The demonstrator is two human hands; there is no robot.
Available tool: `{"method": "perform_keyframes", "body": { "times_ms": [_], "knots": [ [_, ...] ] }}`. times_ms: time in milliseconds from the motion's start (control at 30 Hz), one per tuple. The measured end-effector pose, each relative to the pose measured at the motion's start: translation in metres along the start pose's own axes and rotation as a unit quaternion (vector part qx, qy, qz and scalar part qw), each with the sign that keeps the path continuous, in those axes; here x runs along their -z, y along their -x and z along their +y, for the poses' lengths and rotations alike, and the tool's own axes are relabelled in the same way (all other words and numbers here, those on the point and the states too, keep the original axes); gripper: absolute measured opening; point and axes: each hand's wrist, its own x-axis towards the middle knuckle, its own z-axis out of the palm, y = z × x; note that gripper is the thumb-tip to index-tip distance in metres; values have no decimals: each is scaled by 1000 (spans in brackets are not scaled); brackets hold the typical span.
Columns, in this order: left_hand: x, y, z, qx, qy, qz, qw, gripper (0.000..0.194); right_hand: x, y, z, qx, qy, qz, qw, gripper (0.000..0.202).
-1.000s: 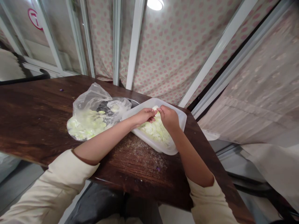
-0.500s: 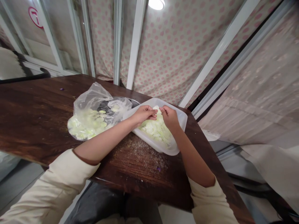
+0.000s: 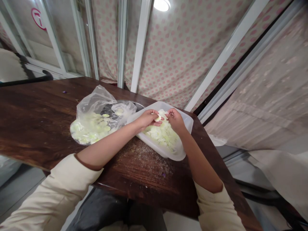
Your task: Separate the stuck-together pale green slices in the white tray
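Over a white plastic tub (image 3: pixel 154 148), my left hand (image 3: pixel 149 118) pinches a small pale cauliflower piece (image 3: pixel 158 118) between thumb and fingers. My right hand (image 3: pixel 175 120) is a little to its right, fingertips closed together; what they hold, if anything, is too small to make out. Beneath both hands, pale yellow-green cauliflower pieces (image 3: pixel 163 136) lie heaped in the tub. Left of the tub, a clear plastic bag (image 3: pixel 96 98) holds larger cauliflower florets (image 3: pixel 91 128). The bag rests in or against a metal bowl (image 3: pixel 138 105), mostly hidden.
The dark wooden table (image 3: pixel 43 118) carries scattered pale crumbs (image 3: pixel 146 160) in front of the tub, and a few purple specks. Glass panels with a dotted curtain (image 3: pixel 168 64) rise behind its far edge. A light cloth (image 3: pixel 281 173) hangs beyond the right edge.
My hands have moved slightly apart over the tub. A pale piece now shows in my left fingers, with a gap between it and my right hand. Bag and tub stay put.
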Motion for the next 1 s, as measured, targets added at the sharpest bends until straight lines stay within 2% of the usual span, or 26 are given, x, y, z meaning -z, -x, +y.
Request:
{"method": "perform_keyframes", "body": {
  "times_ms": [100, 200, 333, 533, 633, 800, 867, 1000],
  "knots": [
    [0, 3, 2, 9, -60, -4, 998, 6, 0, 0, -1, 2, -13, -13, 1000, 12],
    [-1, 5, 2, -21, -101, -41, 994, 17, -1, 1, -2, 4, -24, -37, 999, 12],
    [-1, 6, 0, -79, -158, -4, 984, 22, -3, 2, -5, 6, -45, -64, 997, 12],
    [2, 5, 0, -115, -145, 18, 983, 16, -4, 2, -7, 21, -54, -61, 996, 14],
    [4, 2, 0, -121, -128, 46, 983, 17, -2, 2, -3, 7, -15, -36, 999, 13],
    [8, -2, -1, -97, -140, 72, 983, 19, 4, 4, 2, -62, 113, -14, 992, 18],
    [7, -2, -1, -86, -164, 69, 980, 22, 5, 5, 0, -43, 162, 2, 986, 18],
    [4, 1, 0, -73, -196, 46, 977, 21, 4, 7, -12, 68, 184, 41, 980, 27]
  ]
}}
